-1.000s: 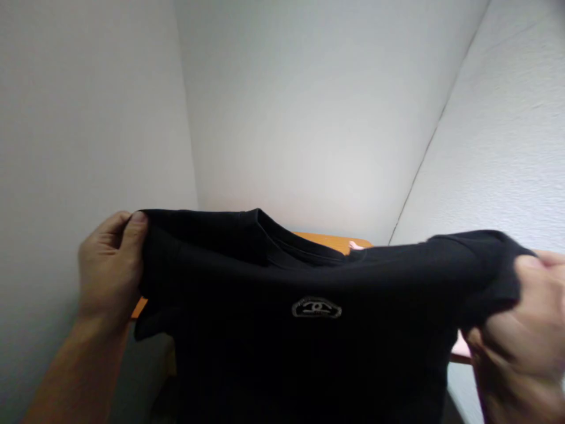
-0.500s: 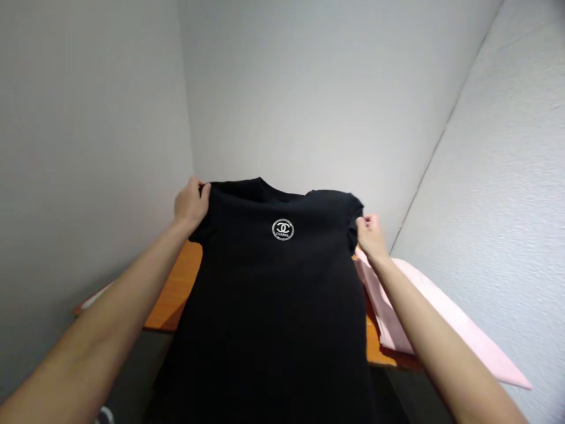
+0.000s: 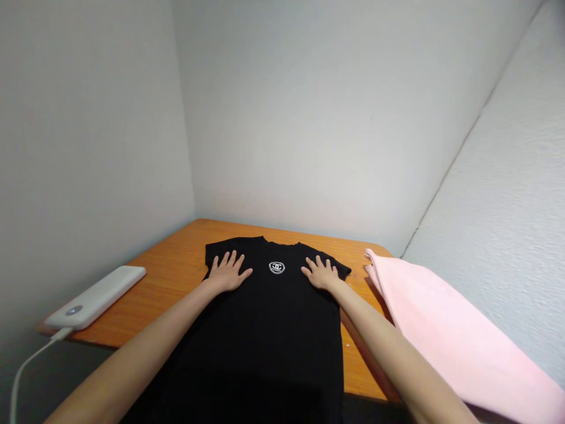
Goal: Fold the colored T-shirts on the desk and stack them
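Note:
A black T-shirt (image 3: pixel 273 330) with a round white chest logo lies spread face up on the wooden table (image 3: pixel 168 259), its collar toward the back wall. My left hand (image 3: pixel 227 274) rests flat on the shirt near the left sleeve, fingers spread. On the other side of the logo, my right hand (image 3: pixel 322 274) presses flat near the right sleeve, its fingers also apart. Neither hand grips the cloth. The shirt's lower part hangs past the table's front edge and runs out of view.
At the table's left edge lies a white power bank (image 3: pixel 97 297) with a white cable (image 3: pixel 26 365) hanging down. A folded pink cloth (image 3: pixel 445 318) lies along the right side, beside the wall. Walls close in the table at the back and sides.
The T-shirt, held up by its sleeves before, has come down onto the table. Both hands have let go of the sleeves and moved inward to lie flat on its chest.

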Demonstrator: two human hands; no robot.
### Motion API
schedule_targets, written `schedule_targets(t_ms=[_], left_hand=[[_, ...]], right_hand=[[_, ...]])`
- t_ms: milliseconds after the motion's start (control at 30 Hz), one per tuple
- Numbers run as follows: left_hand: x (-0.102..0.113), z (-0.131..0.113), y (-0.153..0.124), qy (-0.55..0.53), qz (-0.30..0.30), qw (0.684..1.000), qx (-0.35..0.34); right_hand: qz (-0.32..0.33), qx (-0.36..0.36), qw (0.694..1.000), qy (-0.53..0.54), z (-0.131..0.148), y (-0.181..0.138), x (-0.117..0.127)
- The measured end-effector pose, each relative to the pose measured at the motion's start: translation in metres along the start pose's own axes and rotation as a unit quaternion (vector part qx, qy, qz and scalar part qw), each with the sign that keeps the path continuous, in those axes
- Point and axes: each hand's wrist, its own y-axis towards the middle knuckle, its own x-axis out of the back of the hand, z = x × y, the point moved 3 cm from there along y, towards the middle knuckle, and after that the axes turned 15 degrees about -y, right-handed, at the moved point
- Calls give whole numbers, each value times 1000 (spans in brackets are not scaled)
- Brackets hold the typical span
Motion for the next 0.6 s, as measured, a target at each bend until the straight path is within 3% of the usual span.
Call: schedule_targets(t_ms=[300, 600], left_hand=[[-3, 11, 61, 14, -24, 999, -16], [-6, 15, 80, 25, -28, 999, -23]], right_hand=[[15, -8, 1000, 13, -19, 78, -18], [-17, -18, 1000, 16, -19, 92, -26]])
